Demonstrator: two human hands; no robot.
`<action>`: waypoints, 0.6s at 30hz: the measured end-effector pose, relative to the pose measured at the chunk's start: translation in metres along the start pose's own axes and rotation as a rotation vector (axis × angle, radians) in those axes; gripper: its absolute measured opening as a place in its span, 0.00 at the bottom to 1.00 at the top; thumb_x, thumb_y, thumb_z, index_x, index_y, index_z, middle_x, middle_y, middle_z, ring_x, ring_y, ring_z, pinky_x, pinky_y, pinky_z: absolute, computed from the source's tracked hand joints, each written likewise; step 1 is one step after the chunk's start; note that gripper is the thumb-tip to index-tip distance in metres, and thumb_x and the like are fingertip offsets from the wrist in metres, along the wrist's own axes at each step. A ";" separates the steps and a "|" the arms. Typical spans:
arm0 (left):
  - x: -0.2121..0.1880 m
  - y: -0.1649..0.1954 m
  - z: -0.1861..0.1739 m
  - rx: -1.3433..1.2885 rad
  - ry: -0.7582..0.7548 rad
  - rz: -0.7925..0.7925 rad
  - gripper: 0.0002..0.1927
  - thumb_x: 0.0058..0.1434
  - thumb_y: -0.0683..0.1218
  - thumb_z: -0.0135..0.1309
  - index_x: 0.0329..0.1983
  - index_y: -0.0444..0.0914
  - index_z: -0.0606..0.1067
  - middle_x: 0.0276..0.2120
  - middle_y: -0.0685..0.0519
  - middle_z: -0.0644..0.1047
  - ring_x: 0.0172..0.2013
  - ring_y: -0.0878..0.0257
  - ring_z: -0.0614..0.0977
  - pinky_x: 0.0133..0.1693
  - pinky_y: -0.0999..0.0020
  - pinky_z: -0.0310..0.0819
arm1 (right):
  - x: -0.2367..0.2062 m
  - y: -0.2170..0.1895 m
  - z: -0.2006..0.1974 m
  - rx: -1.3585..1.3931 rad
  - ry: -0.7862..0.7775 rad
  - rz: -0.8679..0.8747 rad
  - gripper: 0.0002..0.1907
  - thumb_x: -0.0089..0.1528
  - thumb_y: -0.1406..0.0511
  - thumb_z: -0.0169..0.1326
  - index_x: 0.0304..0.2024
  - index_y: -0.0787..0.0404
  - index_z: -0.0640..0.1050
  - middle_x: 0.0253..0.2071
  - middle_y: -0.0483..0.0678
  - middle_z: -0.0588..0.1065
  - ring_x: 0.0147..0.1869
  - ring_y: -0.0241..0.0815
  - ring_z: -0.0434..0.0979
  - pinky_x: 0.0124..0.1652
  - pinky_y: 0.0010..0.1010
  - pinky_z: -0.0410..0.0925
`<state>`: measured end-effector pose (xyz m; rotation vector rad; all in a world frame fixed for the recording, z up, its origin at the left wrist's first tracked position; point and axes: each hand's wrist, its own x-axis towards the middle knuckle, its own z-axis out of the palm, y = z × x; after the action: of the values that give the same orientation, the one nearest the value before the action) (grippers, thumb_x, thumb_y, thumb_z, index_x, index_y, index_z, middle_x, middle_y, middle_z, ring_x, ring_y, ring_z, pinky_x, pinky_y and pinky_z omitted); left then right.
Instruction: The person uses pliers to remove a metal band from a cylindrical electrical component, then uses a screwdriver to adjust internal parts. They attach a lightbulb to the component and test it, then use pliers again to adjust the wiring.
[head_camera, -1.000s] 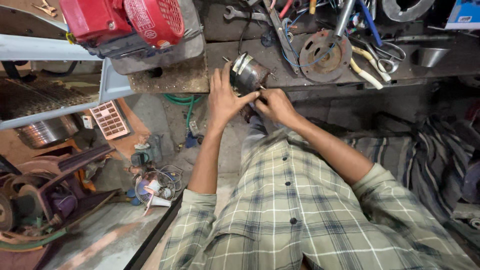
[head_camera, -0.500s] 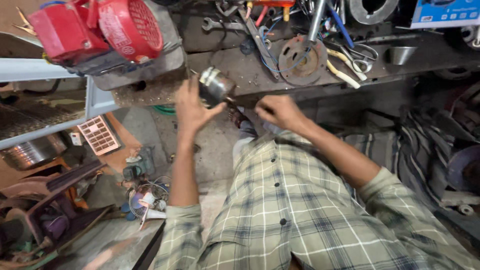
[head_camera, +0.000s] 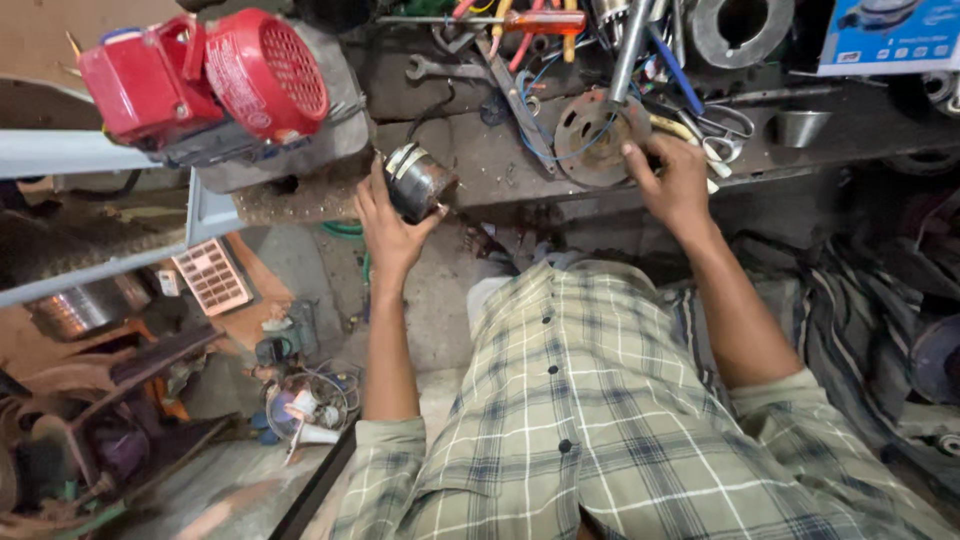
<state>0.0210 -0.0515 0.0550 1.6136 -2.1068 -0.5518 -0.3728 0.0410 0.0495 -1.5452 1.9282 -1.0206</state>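
A: What can't you make out, biggest first?

B: The bench (head_camera: 480, 150) runs off the top and right edges, and clutter hides most of it. The red motor (head_camera: 230, 80) on the left sits partly over its corner; its base is lost behind a grey shelf edge. The blue box (head_camera: 890, 35) at top right is cut by the frame. The tool pile at top, with a spanner (head_camera: 440, 68) and screwdrivers, is too tangled to separate. The floor below left is blurred junk.

A: And the person?

B: Only a checked shirt (head_camera: 600, 420) and two forearms, both reaching up towards the bench.

A: Left hand?

B: The left hand (head_camera: 392, 225) is raised, palm up, fingers curled around a small winding (head_camera: 418, 180), a dark cylinder with a pale band. Its grip is closed on that part, at the bench's front edge, just right of the red motor. The thumb side is hidden behind it.

A: Right hand?

B: The right hand (head_camera: 675, 180) lies back-up on the bench, wrist bent, fingertips against a rusty disc (head_camera: 598, 125) and the loose tools by it. Its grip I cannot tell; the fingers are hidden beneath the knuckles. A steel cup (head_camera: 800, 125) stands well apart to the right.
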 end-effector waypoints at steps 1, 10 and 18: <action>-0.003 -0.001 0.001 -0.032 0.017 0.004 0.61 0.44 0.56 0.77 0.76 0.39 0.55 0.61 0.37 0.66 0.62 0.37 0.66 0.63 0.44 0.61 | 0.003 -0.004 0.003 0.000 -0.018 -0.007 0.15 0.70 0.64 0.60 0.31 0.68 0.77 0.26 0.53 0.73 0.27 0.48 0.73 0.31 0.38 0.64; -0.010 -0.005 0.008 -0.096 0.056 -0.048 0.63 0.44 0.55 0.78 0.78 0.41 0.53 0.63 0.38 0.65 0.64 0.37 0.64 0.66 0.43 0.57 | 0.075 -0.080 0.025 -0.161 -0.120 -0.332 0.07 0.66 0.65 0.63 0.42 0.62 0.80 0.37 0.53 0.76 0.37 0.56 0.78 0.36 0.44 0.70; -0.013 -0.007 0.025 -0.115 0.068 -0.133 0.67 0.39 0.54 0.77 0.79 0.42 0.51 0.62 0.37 0.64 0.63 0.38 0.64 0.66 0.43 0.58 | 0.164 -0.104 0.082 -0.224 -0.136 -0.704 0.28 0.63 0.62 0.69 0.62 0.65 0.74 0.60 0.58 0.69 0.61 0.61 0.71 0.54 0.48 0.68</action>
<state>0.0154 -0.0393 0.0291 1.6903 -1.8935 -0.6398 -0.2906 -0.1481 0.0951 -2.4457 1.4549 -0.9344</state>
